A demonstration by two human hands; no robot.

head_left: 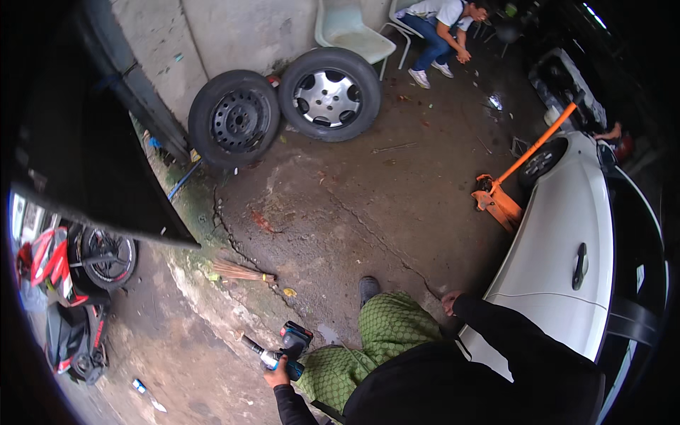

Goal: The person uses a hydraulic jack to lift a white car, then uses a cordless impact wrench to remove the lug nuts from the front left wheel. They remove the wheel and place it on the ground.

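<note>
My left hand point(279, 374) grips a blue and black cordless impact wrench point(269, 359) by its handle. A socket is on its nose, which points up and to the left, and a battery pack point(295, 336) with red trim sits at the handle's base. My right hand point(450, 303) hangs beside the white car point(549, 262), its fingers loosely bent and nothing visible in them. Farther along the car, an orange floor jack point(504, 205) stands by the wheel point(544, 163), its long handle slanting up to the right.
Two wheels with tyres, one with a black steel rim point(236, 122) and one with a silver rim point(328, 97), lean near the wall. A person point(433, 35) sits on a chair beyond them. A twig bundle point(241, 271) lies on the cracked floor. A red motorbike point(53, 265) stands left.
</note>
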